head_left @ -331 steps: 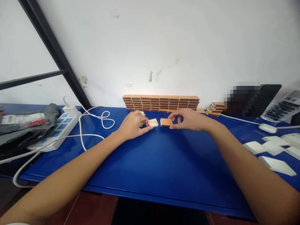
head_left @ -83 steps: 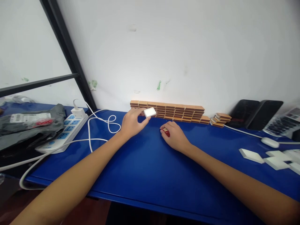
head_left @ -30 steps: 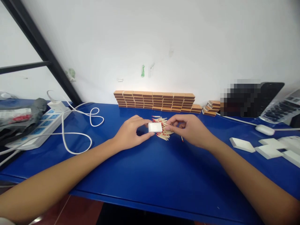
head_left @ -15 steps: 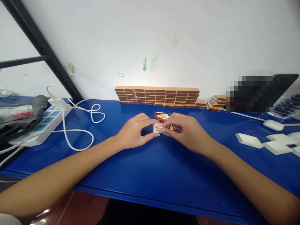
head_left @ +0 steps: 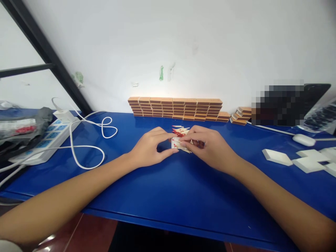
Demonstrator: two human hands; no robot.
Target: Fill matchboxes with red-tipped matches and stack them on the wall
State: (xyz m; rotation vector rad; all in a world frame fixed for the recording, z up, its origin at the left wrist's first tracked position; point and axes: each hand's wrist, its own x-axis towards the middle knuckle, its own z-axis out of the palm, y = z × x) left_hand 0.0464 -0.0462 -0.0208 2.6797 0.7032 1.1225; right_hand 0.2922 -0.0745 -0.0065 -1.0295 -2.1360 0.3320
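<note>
A small white matchbox tray [head_left: 174,142] lies on the blue table, with a few red-tipped matches showing inside it. My left hand [head_left: 153,146] grips the tray's left end between thumb and fingers. My right hand [head_left: 203,141] is closed at the tray's right side, its thumb and fingertips pinching matches over it. Just behind the tray is a loose pile of red-headed matches [head_left: 180,131]. More match ends stick out below my right fingers, which hide part of the tray.
Stacked matchboxes [head_left: 173,107] line the wall, with a smaller leaning stack [head_left: 240,115] to their right. White empty-looking trays [head_left: 277,157] lie at the right. On the left are a power strip [head_left: 48,138] and a looped white cable [head_left: 88,168].
My right thumb and fingertips have shifted slightly, and the matches they hold now lie lower in the tray. My left hand stays at the tray's end.
</note>
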